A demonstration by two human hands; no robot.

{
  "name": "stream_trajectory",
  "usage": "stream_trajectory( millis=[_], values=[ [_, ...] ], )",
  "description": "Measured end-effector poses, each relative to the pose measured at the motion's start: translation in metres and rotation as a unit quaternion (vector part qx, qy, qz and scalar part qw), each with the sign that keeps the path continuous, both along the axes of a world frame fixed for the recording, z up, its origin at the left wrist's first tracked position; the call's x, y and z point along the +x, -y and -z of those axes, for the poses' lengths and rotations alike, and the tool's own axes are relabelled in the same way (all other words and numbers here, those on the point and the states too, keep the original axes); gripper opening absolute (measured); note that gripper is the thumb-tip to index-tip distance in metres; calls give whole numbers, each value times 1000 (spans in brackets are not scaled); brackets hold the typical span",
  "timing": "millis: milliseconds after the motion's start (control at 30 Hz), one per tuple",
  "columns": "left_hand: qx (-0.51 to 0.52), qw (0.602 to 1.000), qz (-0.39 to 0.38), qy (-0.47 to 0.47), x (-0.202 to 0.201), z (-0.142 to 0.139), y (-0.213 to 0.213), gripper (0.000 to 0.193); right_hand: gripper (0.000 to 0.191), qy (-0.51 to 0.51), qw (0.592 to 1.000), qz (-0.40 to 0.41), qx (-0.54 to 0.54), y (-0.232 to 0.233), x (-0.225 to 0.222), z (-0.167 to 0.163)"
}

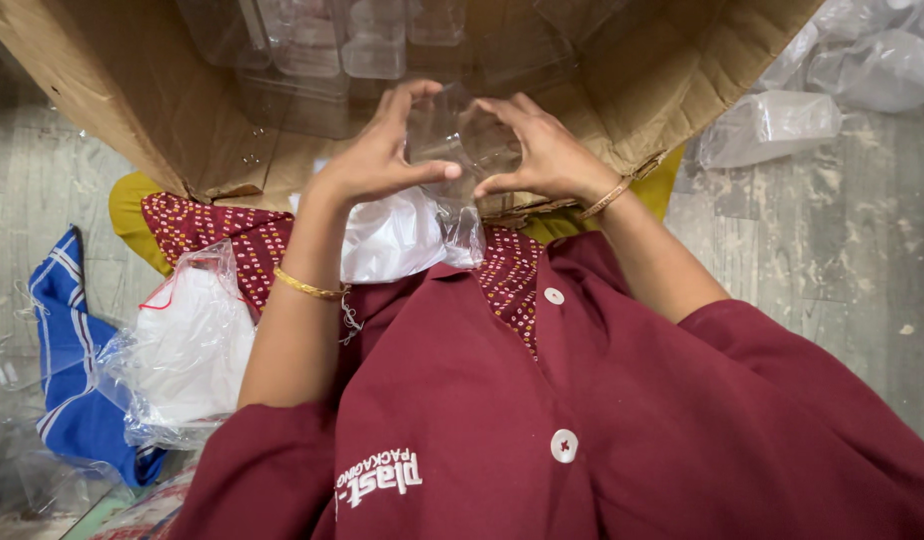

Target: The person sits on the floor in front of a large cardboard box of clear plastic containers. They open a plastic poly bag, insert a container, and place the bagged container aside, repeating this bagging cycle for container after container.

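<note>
Both hands hold one clear plastic container (460, 135) between them at the mouth of a cardboard box (672, 70): the left hand (382, 155) and right hand (542, 150) each pinch its sides with fingers and thumb. Several clear containers (322, 50) already stand inside the box. A clear bag (402, 235) lies in the lap, and another bag (187, 350) waits beside the left arm.

Two hands are at work — the left hand (377, 150) and the right hand (542, 150) — and between them is one clear plastic container (452, 135). Beyond the hands stands one cardboard box (682, 70) with at least four clear containers (372, 45) inside; the exact number I cannot tell. Each wrist carries one gold bangle (310, 288), and left of the left hand lie one blue striped cloth (67, 350) and one plastic bag with white contents (187, 350).
</note>
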State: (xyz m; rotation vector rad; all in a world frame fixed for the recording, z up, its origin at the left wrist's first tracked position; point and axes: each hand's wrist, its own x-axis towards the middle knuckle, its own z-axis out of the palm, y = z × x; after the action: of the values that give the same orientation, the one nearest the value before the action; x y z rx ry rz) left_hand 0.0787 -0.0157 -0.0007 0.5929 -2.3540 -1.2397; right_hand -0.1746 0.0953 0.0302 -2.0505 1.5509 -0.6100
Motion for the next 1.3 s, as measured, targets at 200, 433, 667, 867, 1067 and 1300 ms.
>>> stream_trajectory(
  millis=[200, 433, 667, 867, 1067, 1300],
  values=[
    [0, 996, -87, 5, -7, -4, -10, 95, 104, 61, 998, -24, 3, 5, 0, 7],
    [-12, 996, -82, -20, -3, -6, -11, 92, 108, -5, 998, -29, -55, 5, 5, 9],
    [-47, 996, -66, -37, -1, -12, -14, 90, 103, 128, 992, -21, 10, -3, 2, -2],
    [-72, 995, -63, -23, -9, -22, -16, 91, 82, 147, 989, -1, -30, -1, -2, -3],
    [-68, 995, -63, -28, -11, -26, -19, 92, 79, 174, 985, 4, -17, 3, -1, -2],
    [-116, 988, -77, -70, -11, -23, -15, 89, 90, 124, 990, 42, -59, 1, 2, 8]
  ],
)
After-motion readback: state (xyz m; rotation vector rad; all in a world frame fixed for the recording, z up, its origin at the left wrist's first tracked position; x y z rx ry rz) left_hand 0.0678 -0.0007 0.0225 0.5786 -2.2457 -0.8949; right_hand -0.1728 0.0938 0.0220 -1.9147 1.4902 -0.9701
